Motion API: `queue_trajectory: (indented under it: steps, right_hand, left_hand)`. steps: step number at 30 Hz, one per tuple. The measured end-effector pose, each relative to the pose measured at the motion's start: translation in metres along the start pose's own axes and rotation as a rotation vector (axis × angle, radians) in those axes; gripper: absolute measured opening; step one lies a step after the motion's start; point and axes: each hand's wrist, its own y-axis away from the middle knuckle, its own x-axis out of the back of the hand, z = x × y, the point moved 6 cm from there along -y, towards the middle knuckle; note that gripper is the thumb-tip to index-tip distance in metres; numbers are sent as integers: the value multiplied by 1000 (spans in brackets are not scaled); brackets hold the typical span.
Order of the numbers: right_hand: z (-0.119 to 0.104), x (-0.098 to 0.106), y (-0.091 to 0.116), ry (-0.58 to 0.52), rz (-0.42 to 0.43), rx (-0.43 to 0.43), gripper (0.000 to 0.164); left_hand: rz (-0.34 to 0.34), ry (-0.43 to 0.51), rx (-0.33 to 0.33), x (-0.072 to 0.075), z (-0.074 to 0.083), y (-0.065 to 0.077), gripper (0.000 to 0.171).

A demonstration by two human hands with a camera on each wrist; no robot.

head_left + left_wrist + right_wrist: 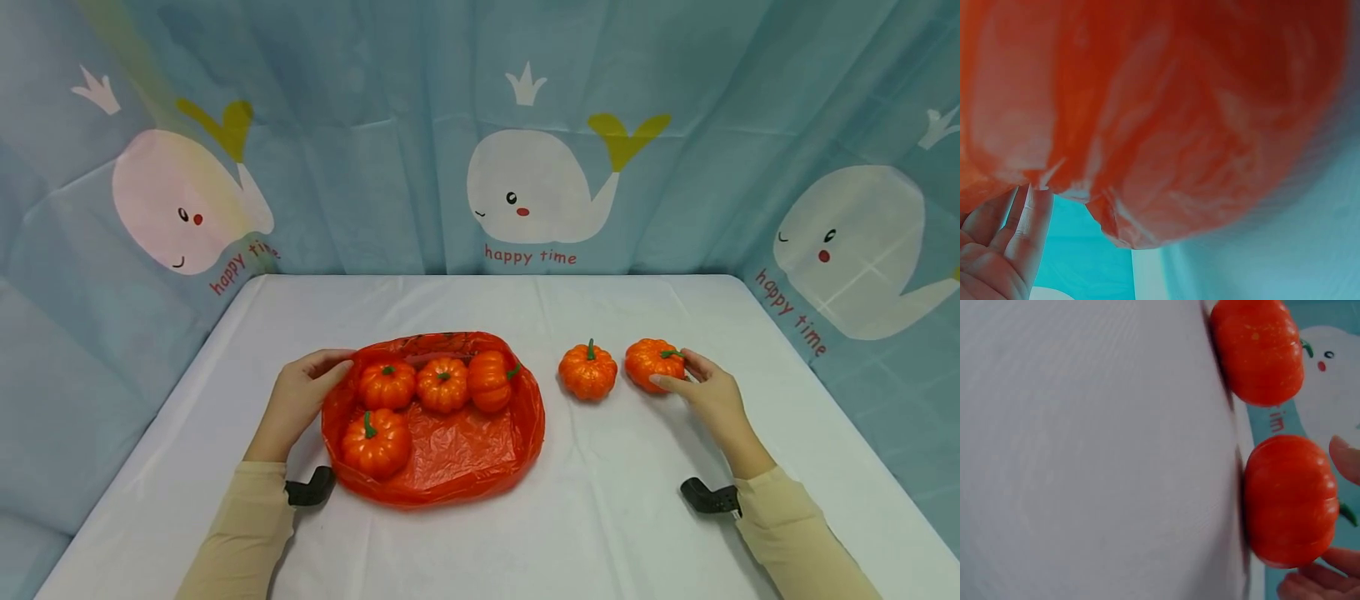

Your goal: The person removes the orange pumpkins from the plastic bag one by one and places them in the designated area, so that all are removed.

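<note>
On the left, my left hand [303, 392] holds the rim of a red plastic bag [468, 450], which lies wide open on the table. Its fingers [1025, 231] rest against the bag's outside in the left wrist view, where the thumb is hidden. Several small orange pumpkins with green stems are in the bag, including a pumpkin [377, 443] at the front left. Over on the right, my right hand [708, 396] reaches around a pumpkin [651, 365] on the table, thumb and fingers spread about it. Left of that one sits another pumpkin [588, 371].
A white cloth covers the table [600, 517]. Blue curtains [360, 200] with whale prints enclose the back and both sides. Black wrist devices [708, 497] stick out from both beige sleeves.
</note>
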Motion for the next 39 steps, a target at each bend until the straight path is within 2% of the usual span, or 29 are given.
queue_trajectory:
  steps: [7,11,18,26,31,39]
  right_hand:
    - [-30,4,24,-57,139,114,81]
    - [-52,-7,36,-88,131,185,78]
    - [-88,-41,60,-217,-16,266,76]
    - [-117,-89,82,-359,-244,317,71]
    - [-128,-117,89,-364,-340,359,70]
    - [-141,-157,98,-340,-429,410,72]
  left_hand:
    - [3,-3,-15,-1,-1,-1,53]
    - [6,-9,-27,0,1,-1,52]
    - [5,-7,-19,0,1,-1,52]
    - [14,-9,-19,0,1,-1,51]
    - [14,-5,-24,-1,1,-1,49]
    - [15,-13,-16,-1,-1,-3,52]
